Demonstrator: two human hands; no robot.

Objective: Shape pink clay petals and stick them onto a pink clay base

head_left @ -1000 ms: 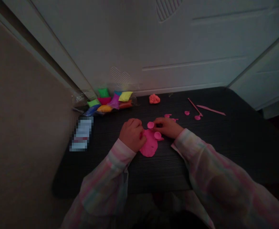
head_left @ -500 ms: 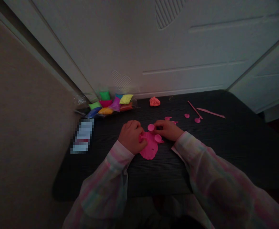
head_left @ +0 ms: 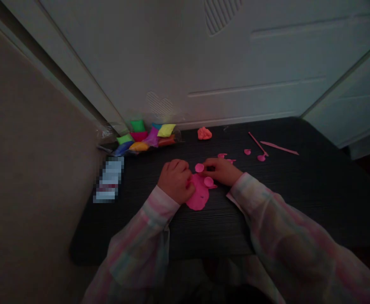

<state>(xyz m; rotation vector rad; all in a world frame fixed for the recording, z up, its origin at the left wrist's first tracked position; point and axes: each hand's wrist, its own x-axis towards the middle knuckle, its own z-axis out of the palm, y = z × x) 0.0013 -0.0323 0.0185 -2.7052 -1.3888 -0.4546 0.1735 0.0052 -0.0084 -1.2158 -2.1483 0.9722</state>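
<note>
A flat, wavy-edged sheet of pink modelling clay (head_left: 199, 198) lies on the dark table in front of me. My left hand (head_left: 176, 181) is curled over its left side, with thumb and fingers closed around pink clay there; the exact grip is partly hidden. At the sheet's top edge, my right hand (head_left: 221, 171) pinches a small round pink clay piece (head_left: 199, 168) with its fingertips. Just below that hand, a second round clay piece (head_left: 209, 182) rests on the sheet's right edge, with a thin pink strip beside it.
Small pink clay bits (head_left: 222, 156) lie beyond my right hand. Farther right are a pink stick (head_left: 258, 143), a pink clay knife (head_left: 279, 147) and clay dabs. An orange clay lump (head_left: 204, 133) and colourful clay packets (head_left: 139, 146) sit at the back; a blurred-out rectangle (head_left: 110, 179) is left.
Both hands stay nearly in place. My left fingers have shifted slightly over the clay sheet's left edge, covering the pink bit that showed there. The view has tilted a little.
</note>
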